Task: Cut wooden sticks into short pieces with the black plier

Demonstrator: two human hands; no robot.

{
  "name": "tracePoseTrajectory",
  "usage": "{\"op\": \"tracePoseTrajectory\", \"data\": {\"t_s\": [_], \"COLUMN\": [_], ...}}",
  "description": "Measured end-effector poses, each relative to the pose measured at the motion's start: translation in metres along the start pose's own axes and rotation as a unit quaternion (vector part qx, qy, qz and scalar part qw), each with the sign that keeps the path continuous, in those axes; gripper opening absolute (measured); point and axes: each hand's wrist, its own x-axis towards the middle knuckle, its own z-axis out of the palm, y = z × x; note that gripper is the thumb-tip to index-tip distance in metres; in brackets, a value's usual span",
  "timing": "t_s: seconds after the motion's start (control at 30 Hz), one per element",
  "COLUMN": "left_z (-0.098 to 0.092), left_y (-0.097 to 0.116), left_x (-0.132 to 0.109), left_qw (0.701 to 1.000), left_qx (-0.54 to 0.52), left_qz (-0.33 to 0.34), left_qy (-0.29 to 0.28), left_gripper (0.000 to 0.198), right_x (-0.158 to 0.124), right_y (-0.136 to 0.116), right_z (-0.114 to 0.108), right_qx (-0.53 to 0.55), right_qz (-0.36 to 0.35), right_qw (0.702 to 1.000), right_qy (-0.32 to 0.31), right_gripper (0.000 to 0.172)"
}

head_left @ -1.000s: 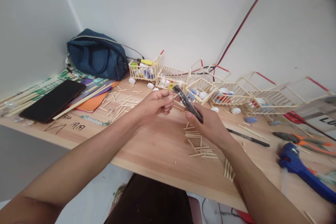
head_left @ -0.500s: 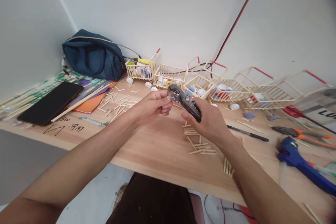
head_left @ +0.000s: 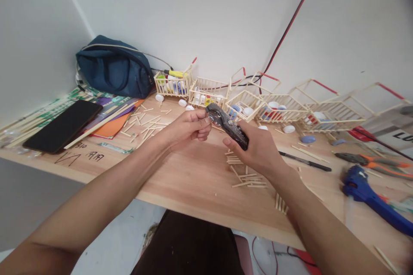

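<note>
My right hand (head_left: 258, 148) is closed round the handles of dark cutting pliers (head_left: 227, 125), whose jaws point left toward my left hand (head_left: 189, 127). The left hand's fingers are pinched together just at the jaws; what they hold is too small to make out. Both hands hover above the wooden table (head_left: 200, 180). Short cut wooden sticks (head_left: 245, 174) lie on the table just below the right hand.
A row of small stick-built carts (head_left: 245, 103) with bottle caps lines the wall. A blue bag (head_left: 112, 66), a black phone (head_left: 63, 124) and coloured paper sit left. A black pen (head_left: 305, 163), orange pliers (head_left: 371, 163) and a blue glue gun (head_left: 371, 200) lie right.
The pliers' jaws have come closer to the left hand's fingertips. Both hands stay in about the same place above the table.
</note>
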Motion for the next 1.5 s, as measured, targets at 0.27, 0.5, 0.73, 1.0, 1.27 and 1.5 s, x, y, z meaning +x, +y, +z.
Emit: {"op": "tracePoseTrajectory", "data": {"t_s": [0.27,0.5,0.73,1.0,1.27,1.5], "left_z": [0.0019,0.0003,-0.0019,-0.0006,0.0003,-0.0053], "left_y": [-0.0017,-0.0041,-0.0024,-0.0034,-0.0028,-0.0028], "left_x": [-0.0003,-0.0001,-0.0008,0.0014,0.0027,0.0025], "left_qw": [1.000,1.000,1.000,0.999,0.995,0.990], "left_qx": [-0.012,-0.016,0.015,0.023,0.069,0.114], "left_qz": [-0.004,-0.010,0.000,0.030,0.051,0.072], "left_qy": [0.004,0.008,-0.002,0.026,0.055,0.048], "left_gripper": [0.029,0.026,0.021,0.024,0.031,0.032], "right_x": [-0.0023,-0.0031,0.0008,0.0023,-0.0001,-0.0015], "right_y": [-0.0013,0.0003,0.0022,0.0046,0.0028,0.0002], "right_z": [-0.0002,0.0020,0.0031,0.0013,0.0013,-0.0018], "right_qx": [-0.008,-0.045,0.021,0.057,-0.005,-0.086], "right_qz": [0.020,0.020,0.048,0.038,0.033,0.030], "right_qw": [1.000,0.998,0.998,0.997,0.999,0.996], "right_qy": [0.001,0.026,0.023,-0.041,-0.016,0.022], "right_gripper": [0.049,0.053,0.061,0.052,0.050,0.050]}}
